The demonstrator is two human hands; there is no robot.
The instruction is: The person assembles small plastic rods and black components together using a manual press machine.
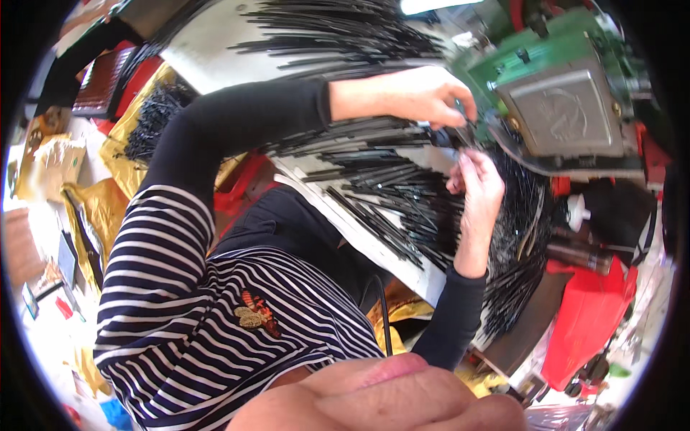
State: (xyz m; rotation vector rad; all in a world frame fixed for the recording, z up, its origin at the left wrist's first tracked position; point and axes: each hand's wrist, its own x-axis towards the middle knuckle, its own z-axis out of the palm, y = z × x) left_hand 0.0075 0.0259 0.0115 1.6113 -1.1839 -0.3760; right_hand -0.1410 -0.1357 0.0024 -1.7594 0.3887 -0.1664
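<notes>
My left hand (425, 97) reaches in from the left, palm down, with its fingers closed beside the green machine (553, 54). A small dark piece with a greenish glint shows at its fingertips, too small to name. Just below it, my right hand (478, 183) pinches the end of a thin black strip (463, 136) between thumb and finger. The strip points up toward the left hand; where its other end lies is hidden. Many loose black strips (402, 183) are spread on the white tabletop (374, 241) beneath my wrists, and another heap of them (345, 32) lies at the far side.
A grey metal panel (564, 111) fronts the machine, close to my fingers. More black strips (514, 287) are piled right of my right forearm. A red sheet (586, 323) hangs at the lower right. At the left, a yellow sack (115, 154) holds short dark pieces (154, 118).
</notes>
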